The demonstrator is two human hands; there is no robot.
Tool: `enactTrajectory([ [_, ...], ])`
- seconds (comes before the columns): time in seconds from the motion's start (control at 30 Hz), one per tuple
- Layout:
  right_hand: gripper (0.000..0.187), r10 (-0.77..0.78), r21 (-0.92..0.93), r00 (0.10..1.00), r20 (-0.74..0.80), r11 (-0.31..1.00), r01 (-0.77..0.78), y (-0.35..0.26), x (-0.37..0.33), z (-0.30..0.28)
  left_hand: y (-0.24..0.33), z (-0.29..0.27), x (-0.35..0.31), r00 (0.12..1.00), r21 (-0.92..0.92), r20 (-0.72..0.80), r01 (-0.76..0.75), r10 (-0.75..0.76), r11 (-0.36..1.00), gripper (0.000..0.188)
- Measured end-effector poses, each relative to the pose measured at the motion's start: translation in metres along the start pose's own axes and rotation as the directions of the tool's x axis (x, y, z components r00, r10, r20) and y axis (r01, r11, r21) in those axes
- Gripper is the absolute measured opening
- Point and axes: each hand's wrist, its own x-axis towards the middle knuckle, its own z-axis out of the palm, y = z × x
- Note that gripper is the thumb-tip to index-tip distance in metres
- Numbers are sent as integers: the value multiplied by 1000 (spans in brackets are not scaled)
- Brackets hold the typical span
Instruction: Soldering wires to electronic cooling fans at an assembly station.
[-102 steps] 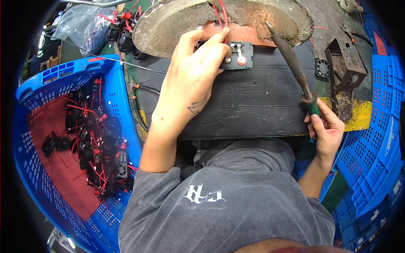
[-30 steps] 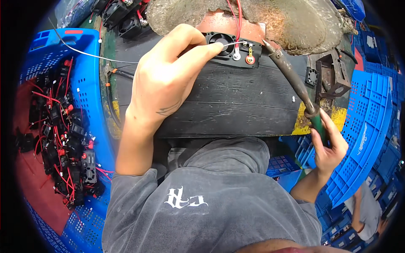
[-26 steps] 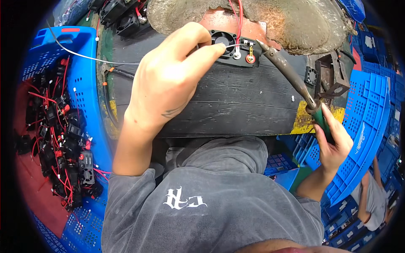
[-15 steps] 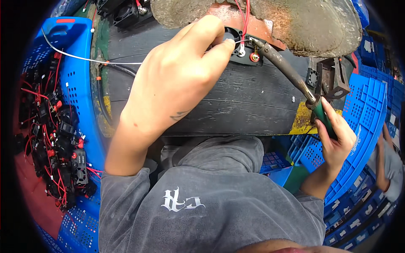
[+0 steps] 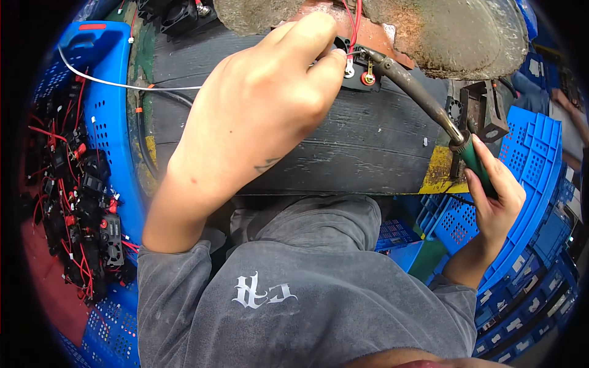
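My left hand (image 5: 264,92) is closed in a pinch on a thin strand of solder wire (image 5: 135,86), which trails away to the left. A short end of it pokes out past the fingertips to the tip of a soldering iron (image 5: 423,98). My right hand (image 5: 497,199) grips that iron by its green handle. Beneath the tip lies a small black fan unit (image 5: 356,86) with red wires and round metal terminals, one ringed in red. My left fingers cover part of the fan, and the exact contact at the tip is too small to make out.
A blue crate (image 5: 110,135) at left is beside a heap of black fan units with red wires (image 5: 76,208). Rough grey slabs (image 5: 454,43) lie at the bench's far side. A metal bracket (image 5: 491,113) stands at right, near another blue crate (image 5: 527,159).
The iron's handle and my right hand have shifted slightly right and down. My left hand is a little farther forward, still pinching the solder wire. The person at far right has moved.
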Motion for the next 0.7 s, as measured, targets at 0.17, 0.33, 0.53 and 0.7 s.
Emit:
enactTrajectory([
  [0.17, 48, -43, -28, 999, 8, 999, 43, 0, 6, -2, -1, -1, 0, 1000, 0, 20, -3, 3, 1000, 31],
  [0.33, 48, -32, -38, 999, 23, 999, 33, -5, 8, -10, 3, -4, 6, 1000, -2, 14, 27, -27, 1000, 27],
  [0.53, 48, -62, -50, 997, 37, 997, 64, -7, 14, -14, 3, -2, 5, 999, -7, 17, 33, -33, 999, 26],
  [0.7, 48, -62, -50, 996, 56, 997, 65, -4, 16, -14, 1, 5, 6, 999, -20, 6, 53, -53, 998, 26],
])
